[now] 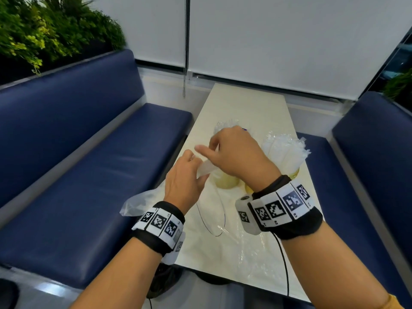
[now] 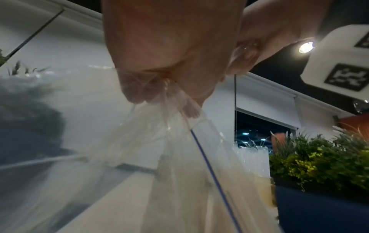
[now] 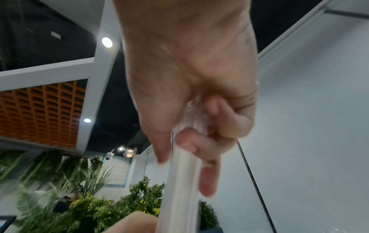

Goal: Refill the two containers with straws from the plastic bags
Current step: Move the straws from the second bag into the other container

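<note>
My forearms fill the bottom of the head view, each wrist wrapped in a black band with white coded tags. My left hand [image 1: 184, 181] is raised over the near-left part of the pale surface [image 1: 249, 101], its fingers curled round the gathered top of a clear plastic bag [image 2: 179, 165]; in the left wrist view the bag hangs down from that grip, with a thin blue line running along its edge. My right hand [image 1: 236, 152] is just beyond and touching distance from the left, knuckles up, index finger stretched out toward the left; in the right wrist view its thumb and curled fingers pinch a small bundle of wrapped straws [image 3: 179, 181] that runs down out of the fist.

Under my hands stand the two containers, yellowish and see-through. The left container [image 1: 225, 181] is mostly hidden by my right hand; crumpled wrapper tips show above it. The right container [image 1: 294, 173] is just beside my right wrist and packed with wrapped straws [image 1: 283, 150] fanning out of its top. Another clear bag [image 1: 243, 248] lies flat on the surface near my right wrist.

Blue padded benches [image 1: 89, 152] flank the surface, with green plants [image 1: 44, 30] behind the left one.
</note>
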### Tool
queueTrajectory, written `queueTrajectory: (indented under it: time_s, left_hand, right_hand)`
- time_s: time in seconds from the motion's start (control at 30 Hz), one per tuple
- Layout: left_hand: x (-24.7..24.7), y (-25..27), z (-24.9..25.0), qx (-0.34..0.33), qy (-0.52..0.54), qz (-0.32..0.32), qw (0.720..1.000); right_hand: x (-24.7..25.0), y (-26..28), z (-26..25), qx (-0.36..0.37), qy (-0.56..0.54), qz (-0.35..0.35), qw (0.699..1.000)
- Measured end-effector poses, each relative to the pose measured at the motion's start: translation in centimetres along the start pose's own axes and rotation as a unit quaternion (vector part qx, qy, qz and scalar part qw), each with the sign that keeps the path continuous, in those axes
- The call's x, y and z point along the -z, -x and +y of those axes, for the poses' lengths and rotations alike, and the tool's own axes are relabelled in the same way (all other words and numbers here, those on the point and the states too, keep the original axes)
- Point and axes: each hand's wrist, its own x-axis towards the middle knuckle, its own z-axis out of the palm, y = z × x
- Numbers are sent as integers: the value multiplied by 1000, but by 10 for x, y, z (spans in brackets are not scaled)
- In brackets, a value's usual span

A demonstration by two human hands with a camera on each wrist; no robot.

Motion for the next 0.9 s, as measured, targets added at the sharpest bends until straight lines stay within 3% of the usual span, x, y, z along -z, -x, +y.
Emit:
queueTrajectory:
  time_s: [0.1, 0.23, 0.33, 0.43, 0.57, 0.77, 0.9]
  left_hand:
    - [2, -5, 2, 32, 25, -13, 999]
    - [2, -10, 1, 47, 49, -10, 998]
    - [3, -13, 4, 41, 71, -6, 997]
    - [6, -12, 8, 44, 103, -9, 994]
    - [8, -12, 4, 57, 79, -29, 995]
    - [8, -13, -7, 40, 94, -43, 994]
    - [12, -16, -13, 24, 90, -50, 994]
  right_hand:
    - [1, 0, 1, 0, -227, 120, 966]
    - [-21, 1, 16, -35, -430, 105, 896]
    - [-51, 2, 18, -34, -431, 76, 899]
    - [-71, 5, 9, -2, -364, 97, 926]
    - [-51, -3, 3, 23, -326, 116, 938]
    - [40, -33, 30, 23, -369, 288, 883]
    - [61, -62, 69, 9, -302, 397, 867]
